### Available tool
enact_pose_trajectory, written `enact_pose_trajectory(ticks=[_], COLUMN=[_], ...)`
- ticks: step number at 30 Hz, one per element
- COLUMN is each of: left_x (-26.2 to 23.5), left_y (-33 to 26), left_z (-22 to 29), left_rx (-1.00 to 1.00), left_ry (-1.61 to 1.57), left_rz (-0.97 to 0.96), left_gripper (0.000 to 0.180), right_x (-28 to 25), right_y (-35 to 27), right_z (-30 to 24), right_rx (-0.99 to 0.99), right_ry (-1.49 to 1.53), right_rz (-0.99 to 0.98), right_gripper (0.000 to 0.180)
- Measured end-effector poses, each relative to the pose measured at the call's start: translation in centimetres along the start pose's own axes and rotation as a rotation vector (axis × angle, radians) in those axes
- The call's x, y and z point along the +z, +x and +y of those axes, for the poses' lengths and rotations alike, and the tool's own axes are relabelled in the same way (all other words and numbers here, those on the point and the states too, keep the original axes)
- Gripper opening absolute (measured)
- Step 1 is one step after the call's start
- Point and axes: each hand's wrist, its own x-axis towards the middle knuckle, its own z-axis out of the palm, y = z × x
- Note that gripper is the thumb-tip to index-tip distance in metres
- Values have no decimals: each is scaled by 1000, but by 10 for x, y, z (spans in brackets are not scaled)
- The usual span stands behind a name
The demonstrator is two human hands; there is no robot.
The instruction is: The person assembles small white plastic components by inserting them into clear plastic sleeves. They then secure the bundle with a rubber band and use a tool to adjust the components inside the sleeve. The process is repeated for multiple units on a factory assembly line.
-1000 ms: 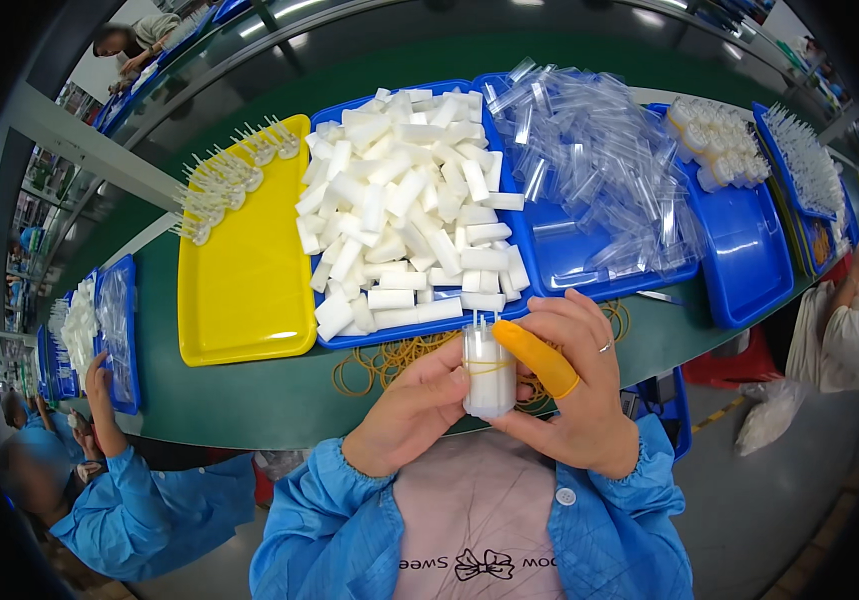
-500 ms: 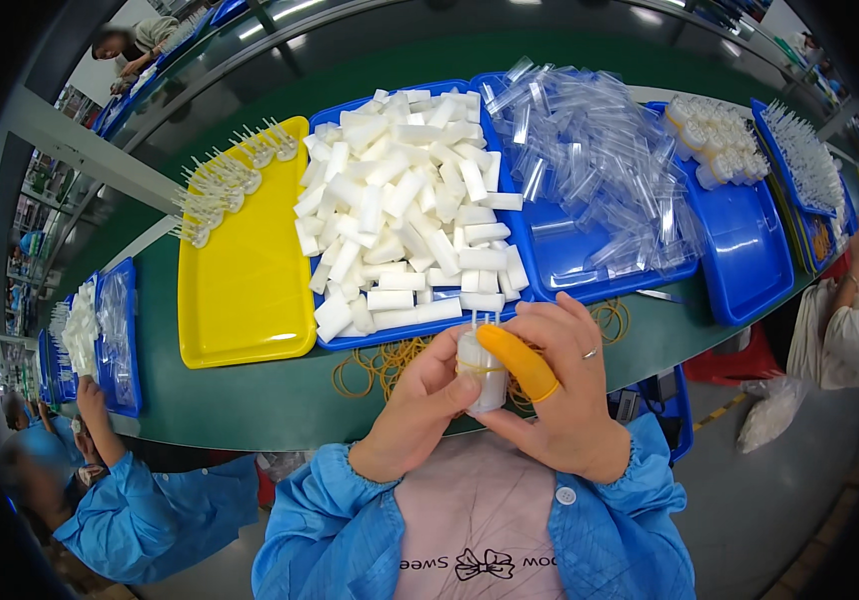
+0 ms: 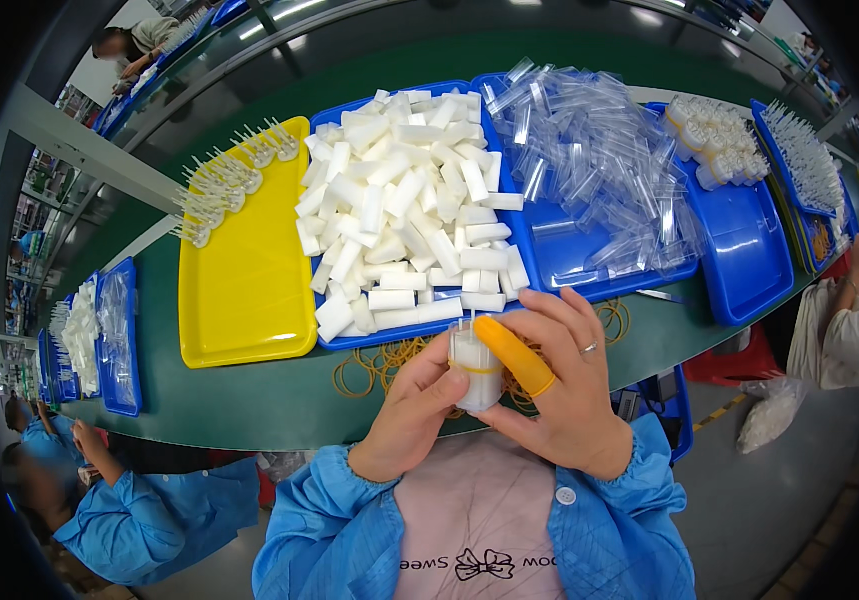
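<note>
Squarely between the hands sits the banded white bundle [image 3: 477, 387], its long axis running away from the person, prongs [image 3: 474, 318] farthest, neither hand nearer. The left hand [image 3: 402, 422] curls snugly against one side; the right hand [image 3: 572, 402], loosely curved, holds the other. White blocks [image 3: 405, 200] lie beyond both.

R hand [image 3: 565, 390] partly hides wht cyl. [image 3: 478, 384]; L co-worker's head [image 3: 38, 476] blurred.

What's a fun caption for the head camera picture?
Fingers, one orange-capped, hold a yellow-banded white bundle near white blocks and clear plastic pieces.
</note>
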Motion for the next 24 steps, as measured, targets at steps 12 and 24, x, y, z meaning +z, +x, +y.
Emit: enact_pose_trajectory(ticks=[12, 24], left_x=[1, -17], left_y=[-7, -15], left_z=[0, 13], left_rx=[-130, 380], left_ry=[190, 126], left_rz=[-119, 164], left_gripper=[66, 35], right_x=[-16, -138], right_y=[-17, -12], right_z=[18, 171], right_rx=[36, 381], right_ry=[656, -193], right_rz=[-180, 772], right_gripper=[59, 43])
